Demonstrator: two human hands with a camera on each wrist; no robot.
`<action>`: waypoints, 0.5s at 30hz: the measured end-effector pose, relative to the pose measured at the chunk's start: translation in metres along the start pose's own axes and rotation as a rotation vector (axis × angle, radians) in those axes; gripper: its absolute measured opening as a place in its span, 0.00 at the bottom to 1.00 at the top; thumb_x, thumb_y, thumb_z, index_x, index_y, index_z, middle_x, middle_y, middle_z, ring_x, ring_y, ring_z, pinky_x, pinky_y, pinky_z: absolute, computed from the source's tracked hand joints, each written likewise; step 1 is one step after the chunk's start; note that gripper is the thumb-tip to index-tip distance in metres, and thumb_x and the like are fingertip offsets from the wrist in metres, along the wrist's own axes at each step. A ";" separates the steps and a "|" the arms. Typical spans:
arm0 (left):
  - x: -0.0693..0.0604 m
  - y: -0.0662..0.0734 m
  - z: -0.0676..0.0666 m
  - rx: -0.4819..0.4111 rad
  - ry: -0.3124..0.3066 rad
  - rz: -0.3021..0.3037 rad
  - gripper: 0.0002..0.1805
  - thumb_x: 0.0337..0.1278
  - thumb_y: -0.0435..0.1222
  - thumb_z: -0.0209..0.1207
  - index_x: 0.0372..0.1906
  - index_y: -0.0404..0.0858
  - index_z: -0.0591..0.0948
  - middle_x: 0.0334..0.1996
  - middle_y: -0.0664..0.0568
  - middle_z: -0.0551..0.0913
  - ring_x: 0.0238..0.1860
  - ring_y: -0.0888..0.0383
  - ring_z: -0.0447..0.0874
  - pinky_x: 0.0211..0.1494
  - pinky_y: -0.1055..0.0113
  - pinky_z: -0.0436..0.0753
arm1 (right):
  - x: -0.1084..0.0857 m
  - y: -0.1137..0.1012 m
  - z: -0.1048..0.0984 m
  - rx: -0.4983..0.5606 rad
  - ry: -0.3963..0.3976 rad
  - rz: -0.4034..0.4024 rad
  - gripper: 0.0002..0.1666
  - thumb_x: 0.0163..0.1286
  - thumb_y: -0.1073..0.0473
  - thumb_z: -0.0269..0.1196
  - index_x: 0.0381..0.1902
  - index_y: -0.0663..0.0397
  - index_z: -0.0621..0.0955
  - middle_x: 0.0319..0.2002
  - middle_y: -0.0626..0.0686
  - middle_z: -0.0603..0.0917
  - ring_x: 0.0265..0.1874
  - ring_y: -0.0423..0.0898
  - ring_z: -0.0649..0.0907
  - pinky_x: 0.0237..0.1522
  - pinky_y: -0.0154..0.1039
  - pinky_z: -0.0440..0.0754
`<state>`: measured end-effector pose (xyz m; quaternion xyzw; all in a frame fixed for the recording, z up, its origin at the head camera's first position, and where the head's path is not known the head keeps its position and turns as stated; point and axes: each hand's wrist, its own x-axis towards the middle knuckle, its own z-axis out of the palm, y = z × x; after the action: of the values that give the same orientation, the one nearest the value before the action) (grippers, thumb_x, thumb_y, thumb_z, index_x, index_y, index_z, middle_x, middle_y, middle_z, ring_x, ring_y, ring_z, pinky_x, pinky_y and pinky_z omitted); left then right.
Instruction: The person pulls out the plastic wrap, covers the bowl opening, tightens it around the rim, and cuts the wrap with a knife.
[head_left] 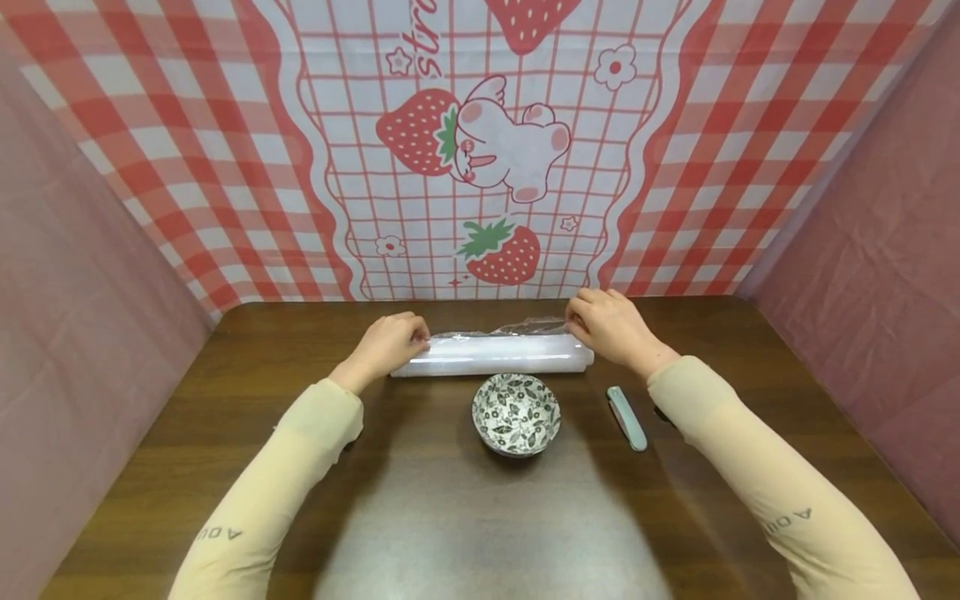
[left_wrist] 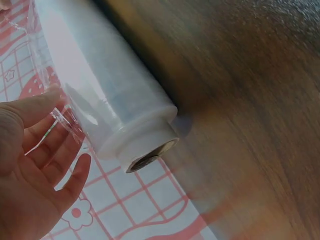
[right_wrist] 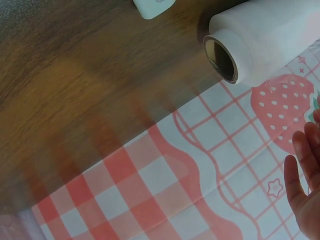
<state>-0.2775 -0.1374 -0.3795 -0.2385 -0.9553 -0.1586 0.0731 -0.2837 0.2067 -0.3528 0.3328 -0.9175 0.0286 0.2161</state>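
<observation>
A roll of clear cling film (head_left: 495, 355) lies crosswise on the table, its hollow cardboard core showing at the end in both wrist views. At its left end my left hand (head_left: 392, 340) pinches the loose edge of the film; in the left wrist view the thumb (left_wrist: 42, 106) lies over the thin sheet. Beyond the right end, my right hand (head_left: 611, 323) holds the other side of that edge, raised a little off the roll. Only part of the right hand's fingers (right_wrist: 302, 155) shows in the right wrist view, and their grip is cut off there.
In front of the roll stands a bowl (head_left: 516, 414) with a dark leaf pattern. To its right lies a slim pale teal tool (head_left: 627, 419), like a folding knife. A red-and-white strawberry-print cloth (head_left: 510, 167) hangs behind the brown wooden table (head_left: 487, 525).
</observation>
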 end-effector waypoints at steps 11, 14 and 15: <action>-0.001 0.002 -0.011 -0.074 -0.043 -0.036 0.06 0.52 0.40 0.61 0.28 0.42 0.78 0.24 0.55 0.80 0.23 0.61 0.73 0.31 0.64 0.75 | 0.001 -0.005 -0.005 0.094 -0.099 0.102 0.09 0.57 0.55 0.65 0.30 0.51 0.77 0.27 0.49 0.78 0.22 0.44 0.77 0.26 0.42 0.76; -0.001 0.003 -0.012 -0.081 -0.058 -0.039 0.06 0.53 0.40 0.61 0.29 0.42 0.77 0.24 0.55 0.80 0.22 0.61 0.73 0.31 0.64 0.75 | 0.001 -0.006 -0.006 0.114 -0.129 0.138 0.08 0.58 0.56 0.64 0.30 0.51 0.76 0.24 0.48 0.79 0.20 0.43 0.76 0.26 0.41 0.75; -0.002 0.003 -0.012 -0.082 -0.065 -0.039 0.06 0.53 0.40 0.61 0.29 0.42 0.77 0.24 0.55 0.80 0.22 0.61 0.73 0.31 0.64 0.75 | 0.001 -0.007 -0.006 0.120 -0.134 0.145 0.08 0.59 0.56 0.64 0.31 0.52 0.76 0.24 0.49 0.80 0.21 0.43 0.77 0.26 0.42 0.75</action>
<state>-0.2739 -0.1397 -0.3678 -0.2278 -0.9543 -0.1912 0.0288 -0.2782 0.2021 -0.3473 0.2789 -0.9482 0.0765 0.1313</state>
